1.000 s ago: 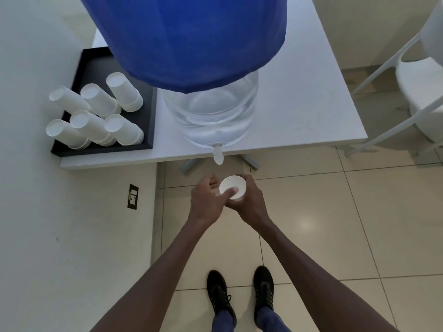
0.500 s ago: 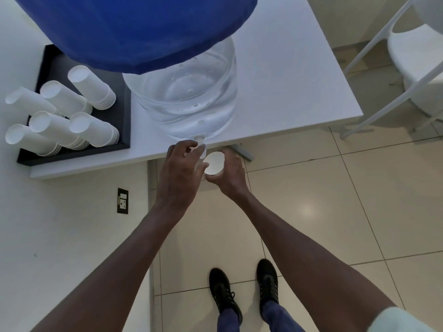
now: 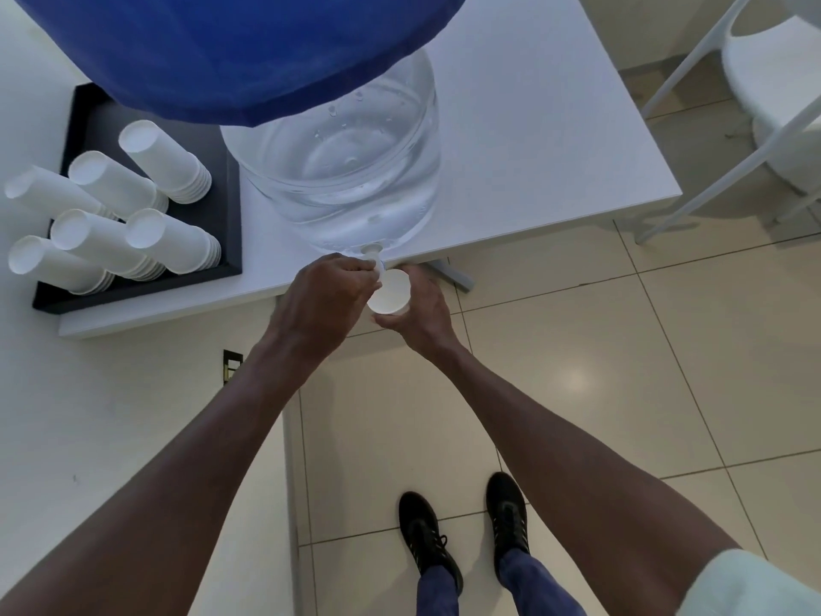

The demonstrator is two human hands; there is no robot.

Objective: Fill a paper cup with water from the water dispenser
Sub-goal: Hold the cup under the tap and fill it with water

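Observation:
A clear water dispenser jug [image 3: 351, 171] under a blue cloth cover [image 3: 231, 51] stands at the front edge of a white table [image 3: 533, 126]. Its white tap [image 3: 374, 260] sticks out past the table edge. My left hand [image 3: 324, 300] has its fingers closed on the tap. My right hand [image 3: 420, 311] holds a white paper cup [image 3: 390, 292] upright right below the spout. The cup's inside looks white; I cannot tell whether water is in it.
A black tray [image 3: 231, 206] at the left of the table holds several stacks of upside-down white paper cups [image 3: 173, 242]. A white chair [image 3: 773, 108] stands to the right. A wall with a socket [image 3: 232, 366] lies to the left. My shoes [image 3: 466, 531] are on the tiled floor.
Both hands rose to the tap. My left hand went from beside the cup to gripping the tap, and my right hand brought the cup under the spout.

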